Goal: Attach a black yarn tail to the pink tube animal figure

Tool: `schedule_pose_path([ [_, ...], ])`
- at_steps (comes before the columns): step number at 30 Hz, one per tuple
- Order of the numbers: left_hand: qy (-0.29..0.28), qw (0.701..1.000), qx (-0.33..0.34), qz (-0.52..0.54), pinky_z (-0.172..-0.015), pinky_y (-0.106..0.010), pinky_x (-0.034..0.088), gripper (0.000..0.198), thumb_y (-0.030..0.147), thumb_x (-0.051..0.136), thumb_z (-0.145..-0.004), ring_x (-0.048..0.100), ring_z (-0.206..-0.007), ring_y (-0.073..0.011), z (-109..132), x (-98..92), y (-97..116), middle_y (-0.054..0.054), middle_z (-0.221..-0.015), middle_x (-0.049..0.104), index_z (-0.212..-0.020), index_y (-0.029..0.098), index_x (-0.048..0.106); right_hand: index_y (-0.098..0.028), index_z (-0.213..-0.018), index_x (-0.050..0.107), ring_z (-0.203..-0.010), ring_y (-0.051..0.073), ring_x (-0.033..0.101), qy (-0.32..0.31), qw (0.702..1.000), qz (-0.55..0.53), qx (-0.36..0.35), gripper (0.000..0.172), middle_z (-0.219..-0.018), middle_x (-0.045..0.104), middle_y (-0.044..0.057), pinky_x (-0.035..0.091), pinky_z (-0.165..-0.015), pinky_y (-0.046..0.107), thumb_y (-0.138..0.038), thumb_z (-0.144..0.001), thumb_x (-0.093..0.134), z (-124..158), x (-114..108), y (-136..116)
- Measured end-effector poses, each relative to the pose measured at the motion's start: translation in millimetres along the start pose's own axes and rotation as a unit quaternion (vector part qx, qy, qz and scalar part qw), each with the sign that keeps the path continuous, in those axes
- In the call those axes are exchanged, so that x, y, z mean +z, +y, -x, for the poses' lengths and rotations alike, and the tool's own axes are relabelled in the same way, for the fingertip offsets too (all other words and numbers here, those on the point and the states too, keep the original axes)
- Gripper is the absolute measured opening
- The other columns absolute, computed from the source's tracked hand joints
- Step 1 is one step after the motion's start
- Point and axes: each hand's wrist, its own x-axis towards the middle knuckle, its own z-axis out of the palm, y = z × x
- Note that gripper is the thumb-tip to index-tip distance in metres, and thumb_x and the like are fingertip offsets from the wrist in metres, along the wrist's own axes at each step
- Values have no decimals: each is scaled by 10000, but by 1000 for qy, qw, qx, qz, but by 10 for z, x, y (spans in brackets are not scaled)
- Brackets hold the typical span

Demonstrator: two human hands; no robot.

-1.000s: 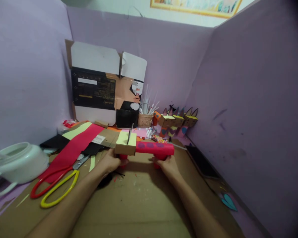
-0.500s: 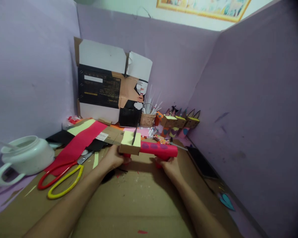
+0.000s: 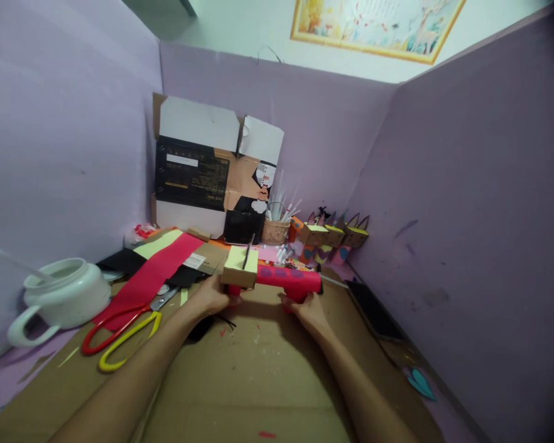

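Hands (image 3: 215, 296) (image 3: 308, 309) grip the red figure's legs (image 3: 295, 295) — cardboard (image 3: 253, 384) stretches nearer, black slab's edge (image 3: 366, 312) well apart.

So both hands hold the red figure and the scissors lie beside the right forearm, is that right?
Not quite: the head view shows the scissors lying beside the left forearm instead. The left hand and right hand do hold the red figure.

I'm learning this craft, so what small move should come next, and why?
Probably settle the red figure level on the cardboard sheet before loosening either grip: the left hand holds it beneath the box head, the right hand beneath the opposite end.
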Motion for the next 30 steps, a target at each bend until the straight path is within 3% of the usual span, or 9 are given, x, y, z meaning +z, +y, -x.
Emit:
schedule_pose_path([
  [3, -48, 999, 7, 0, -793, -365, 524, 434, 146, 748, -572, 655, -890, -249, 117, -136, 149, -68, -917, 715, -992, 128, 638, -174, -732, 639, -655, 265, 668, -5, 1000, 8, 13, 239, -676, 716, 59, 544, -665, 410, -221, -527, 752, 31, -81, -1],
  [7, -87, 996, 16, -17, -866, -374, 496, 566, 158, 724, -531, 651, -989, -281, 249, -382, 280, -74, -1045, 713, -1092, 173, 645, -180, -794, 623, -713, 259, 671, 4, 1000, 5, 12, 325, -744, 721, 53, 536, -715, 414, -201, -507, 774, 67, -151, -45],
  [12, -56, 996, -3, -70, -958, -452, 424, 699, 286, 783, -504, 544, -1174, -377, 358, -607, 241, -117, -1241, 631, -1180, 204, 628, -182, -910, 624, -921, 274, 668, 1, 1000, -24, -4, 448, -979, 719, 90, 503, -864, 432, -241, -498, 790, 84, -159, -131],
  [15, -46, 996, 1, -75, -966, -449, 418, 701, 360, 777, -542, 496, -1228, -384, 480, -641, 137, -112, -1307, 586, -1209, 221, 613, -193, -981, 622, -1039, 291, 637, 9, 999, -34, -7, 547, -1065, 704, 94, 450, -959, 463, -247, -468, 803, 152, -209, -130],
  [19, -26, 996, 15, -88, -1022, -442, 371, 733, 320, 782, -545, 482, -1244, -358, 682, -519, -59, -75, -1338, 564, -1248, 271, 580, -207, -1064, 616, -1082, 327, 616, 54, 998, -20, 19, 635, -1078, 698, 122, 385, -1005, 547, -258, -464, 818, 440, -354, -140],
  [21, 13, 991, 16, -135, -1016, -463, 361, 649, 264, 781, -518, 516, -1191, -376, 763, -393, -117, -76, -1254, 621, -1153, 266, 644, -213, -1100, 612, -1074, 321, 621, 55, 998, -12, 33, 632, -1086, 697, 128, 402, -991, 545, -289, -507, 819, 621, -395, -205],
  [24, 73, 981, 16, -177, -954, -471, 382, 488, 245, 730, -546, 558, -1093, -380, 833, -166, -67, -93, -1116, 675, -1032, 231, 685, -212, -1015, 660, -1016, 288, 643, -44, 997, -10, 59, 476, -1061, 706, 116, 465, -935, 482, -302, -571, 805, 797, -344, -342],
  [27, -3, 999, -12, -36, -848, -388, 437, 508, 320, 726, -565, 591, -998, -315, 839, 78, 105, -77, -1036, 689, -1057, 218, 650, -198, -953, 673, -943, 242, 653, -146, 984, -41, 88, 382, -1019, 702, 97, 506, -861, 408, -260, -594, 787, 796, -205, -410],
  [30, -122, 975, -72, 172, -609, -292, 435, 553, 417, 740, -532, 585, -831, -246, 780, 329, 250, -76, -965, 680, -1026, 190, 640, -210, -1014, 640, -883, 198, 649, -243, 956, -108, 122, 486, -1072, 665, 74, 527, -751, 336, -184, -554, 795, 697, -107, -370],
])
